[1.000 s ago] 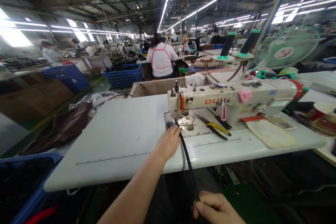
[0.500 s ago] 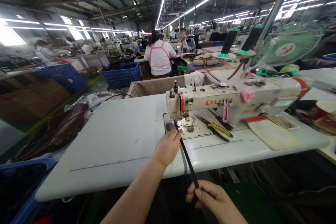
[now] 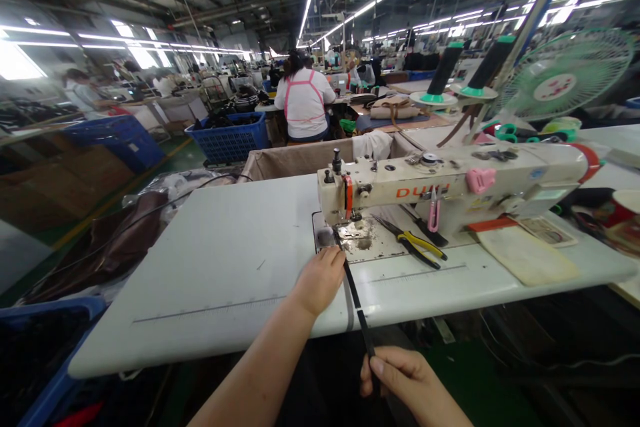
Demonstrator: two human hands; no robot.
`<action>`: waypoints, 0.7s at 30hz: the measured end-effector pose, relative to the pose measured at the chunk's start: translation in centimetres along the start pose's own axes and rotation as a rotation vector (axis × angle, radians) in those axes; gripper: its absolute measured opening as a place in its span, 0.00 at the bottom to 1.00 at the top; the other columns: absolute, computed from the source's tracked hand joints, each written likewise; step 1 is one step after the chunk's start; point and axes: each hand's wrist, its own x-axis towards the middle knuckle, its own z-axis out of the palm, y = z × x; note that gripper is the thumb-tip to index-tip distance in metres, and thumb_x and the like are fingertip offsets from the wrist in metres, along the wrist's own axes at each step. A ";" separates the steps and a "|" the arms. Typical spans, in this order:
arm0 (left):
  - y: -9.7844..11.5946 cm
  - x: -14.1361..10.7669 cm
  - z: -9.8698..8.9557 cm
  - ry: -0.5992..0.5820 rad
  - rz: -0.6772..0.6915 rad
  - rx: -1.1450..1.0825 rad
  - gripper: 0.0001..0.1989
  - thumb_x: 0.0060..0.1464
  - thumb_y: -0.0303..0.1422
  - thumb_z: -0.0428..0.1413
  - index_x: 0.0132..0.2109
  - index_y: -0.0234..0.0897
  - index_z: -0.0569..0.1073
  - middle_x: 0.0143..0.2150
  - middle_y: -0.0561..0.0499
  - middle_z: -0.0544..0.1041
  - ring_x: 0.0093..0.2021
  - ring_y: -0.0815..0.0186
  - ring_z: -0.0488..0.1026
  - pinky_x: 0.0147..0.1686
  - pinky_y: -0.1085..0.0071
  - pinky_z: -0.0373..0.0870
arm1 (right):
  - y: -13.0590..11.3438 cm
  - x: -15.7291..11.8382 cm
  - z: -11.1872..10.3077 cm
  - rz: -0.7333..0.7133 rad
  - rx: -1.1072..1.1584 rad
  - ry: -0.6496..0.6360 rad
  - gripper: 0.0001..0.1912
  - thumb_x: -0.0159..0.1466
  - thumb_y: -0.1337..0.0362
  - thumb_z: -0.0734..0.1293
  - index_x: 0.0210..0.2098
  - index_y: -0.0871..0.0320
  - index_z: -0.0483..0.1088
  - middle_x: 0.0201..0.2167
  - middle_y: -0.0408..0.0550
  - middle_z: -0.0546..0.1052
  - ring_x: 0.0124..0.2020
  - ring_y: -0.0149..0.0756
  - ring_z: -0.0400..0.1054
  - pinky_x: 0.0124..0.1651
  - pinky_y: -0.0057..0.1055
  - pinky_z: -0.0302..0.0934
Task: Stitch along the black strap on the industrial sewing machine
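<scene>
Strap (image 3: 353,288) runs from machine (image 3: 450,177) to right hand (image 3: 400,373)

The black strap slants from the machine's needle area, across the front of the white desk (image 3: 215,240), and over its edge to the person's right hand. There the right grip is clenched on it, thumb against fingers, just below the desk's edge. A small pale patch shows on the strap where it crosses that edge.

The left hand (image 3: 320,278) lies on the desk with its fingertips by the metal plate (image 3: 380,240), close beside the strap. Whether the left grip is grasping the strap or only resting against it, I cannot tell; the fingers hide the contact.

To the right of the strap, yellow-and-black pliers (image 3: 417,250) lie partly on the plate, handles toward the right. Pink snips (image 3: 433,215) hang on the machine's side, and a pale cloth (image 3: 530,260) lies farther right. Two dark spools (image 3: 445,73) stand behind the machine, near a green fan (image 3: 563,83). Beyond the desk a co-worker (image 3: 304,105) sits, back turned, beside a blue crate (image 3: 229,139).
</scene>
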 end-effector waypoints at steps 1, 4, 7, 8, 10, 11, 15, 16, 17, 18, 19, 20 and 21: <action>0.0 0.0 0.0 0.002 0.001 0.000 0.12 0.66 0.25 0.52 0.54 0.36 0.74 0.57 0.38 0.78 0.58 0.53 0.78 0.63 0.54 0.74 | 0.0 0.0 0.0 0.001 0.003 -0.006 0.31 0.60 0.34 0.73 0.29 0.58 0.82 0.25 0.49 0.81 0.30 0.36 0.68 0.37 0.32 0.57; 0.0 0.0 0.0 0.014 0.009 0.007 0.12 0.67 0.25 0.52 0.54 0.35 0.74 0.57 0.37 0.78 0.57 0.53 0.78 0.62 0.55 0.75 | -0.1 -0.1 -0.1 0.006 0.027 -0.023 0.31 0.61 0.34 0.73 0.29 0.58 0.82 0.25 0.50 0.81 0.30 0.37 0.69 0.36 0.32 0.57; 0.0 0.0 0.0 0.021 0.007 0.006 0.12 0.67 0.25 0.52 0.54 0.35 0.74 0.57 0.38 0.78 0.57 0.54 0.78 0.61 0.56 0.76 | -0.2 -0.2 -0.1 0.001 0.031 -0.033 0.30 0.61 0.34 0.73 0.29 0.58 0.82 0.25 0.49 0.80 0.29 0.36 0.69 0.36 0.32 0.57; 0.0 0.0 0.0 0.020 0.007 0.004 0.12 0.67 0.25 0.52 0.54 0.36 0.74 0.57 0.38 0.78 0.57 0.54 0.78 0.61 0.55 0.76 | -0.2 -0.2 -0.2 -0.002 0.028 -0.033 0.30 0.61 0.35 0.73 0.30 0.58 0.82 0.25 0.49 0.80 0.29 0.36 0.69 0.36 0.32 0.57; 0.0 0.0 -0.1 0.019 0.007 0.004 0.11 0.67 0.25 0.52 0.53 0.36 0.74 0.56 0.39 0.78 0.57 0.54 0.78 0.61 0.55 0.76 | -0.2 -0.3 -0.2 -0.014 0.019 -0.035 0.30 0.62 0.35 0.72 0.30 0.58 0.82 0.25 0.49 0.81 0.29 0.36 0.69 0.36 0.32 0.58; 0.0 0.0 -0.1 0.019 0.006 0.005 0.11 0.67 0.25 0.52 0.53 0.36 0.74 0.56 0.39 0.78 0.57 0.54 0.78 0.61 0.55 0.77 | -0.2 -0.3 -0.2 -0.022 0.015 -0.036 0.30 0.63 0.36 0.72 0.30 0.58 0.82 0.26 0.49 0.81 0.30 0.36 0.69 0.36 0.32 0.58; 0.1 0.0 -0.4 0.030 0.013 0.013 0.10 0.66 0.24 0.53 0.51 0.36 0.74 0.55 0.39 0.79 0.56 0.54 0.79 0.60 0.56 0.77 | -0.1 -0.3 -0.3 -0.039 0.006 -0.046 0.29 0.64 0.36 0.71 0.30 0.58 0.81 0.26 0.49 0.81 0.30 0.36 0.69 0.36 0.32 0.58; 0.1 0.0 -0.4 0.032 0.017 0.015 0.10 0.66 0.24 0.53 0.51 0.35 0.74 0.55 0.38 0.79 0.56 0.54 0.79 0.60 0.56 0.77 | -0.1 -0.3 -0.3 -0.039 0.005 -0.045 0.29 0.64 0.36 0.71 0.30 0.58 0.82 0.26 0.49 0.81 0.30 0.36 0.69 0.36 0.32 0.57; 0.1 0.0 -0.4 0.034 0.022 0.017 0.10 0.66 0.25 0.54 0.52 0.35 0.73 0.55 0.38 0.79 0.56 0.54 0.79 0.60 0.56 0.77 | -0.1 -0.3 -0.3 -0.039 0.002 -0.045 0.29 0.64 0.37 0.71 0.30 0.58 0.82 0.26 0.49 0.81 0.30 0.36 0.69 0.36 0.32 0.57; 0.1 0.0 -0.4 0.035 0.026 0.019 0.10 0.66 0.25 0.54 0.52 0.35 0.73 0.55 0.38 0.79 0.56 0.54 0.79 0.60 0.56 0.77 | 0.0 -0.3 -0.3 -0.040 -0.001 -0.044 0.29 0.65 0.37 0.71 0.30 0.58 0.82 0.26 0.49 0.81 0.30 0.36 0.69 0.36 0.32 0.57; 0.1 0.0 -0.4 0.037 0.029 0.021 0.10 0.66 0.25 0.54 0.52 0.35 0.73 0.56 0.38 0.79 0.56 0.54 0.79 0.60 0.56 0.77 | 0.0 -0.3 -0.3 -0.042 -0.004 -0.045 0.29 0.64 0.36 0.71 0.29 0.58 0.82 0.26 0.49 0.81 0.30 0.36 0.69 0.36 0.32 0.56; 0.0 0.0 -0.4 0.038 0.032 0.023 0.10 0.66 0.25 0.54 0.53 0.35 0.73 0.56 0.38 0.79 0.56 0.54 0.79 0.60 0.56 0.77 | 0.0 -0.3 -0.3 -0.043 -0.007 -0.045 0.29 0.64 0.36 0.71 0.29 0.58 0.82 0.26 0.49 0.81 0.30 0.36 0.68 0.36 0.32 0.56; 0.0 0.0 -0.4 0.040 0.034 0.023 0.10 0.66 0.25 0.54 0.53 0.35 0.73 0.56 0.38 0.79 0.56 0.54 0.79 0.60 0.56 0.78 | 0.0 -0.3 -0.3 -0.044 -0.008 -0.046 0.29 0.64 0.36 0.71 0.29 0.58 0.82 0.26 0.49 0.81 0.30 0.36 0.68 0.36 0.32 0.56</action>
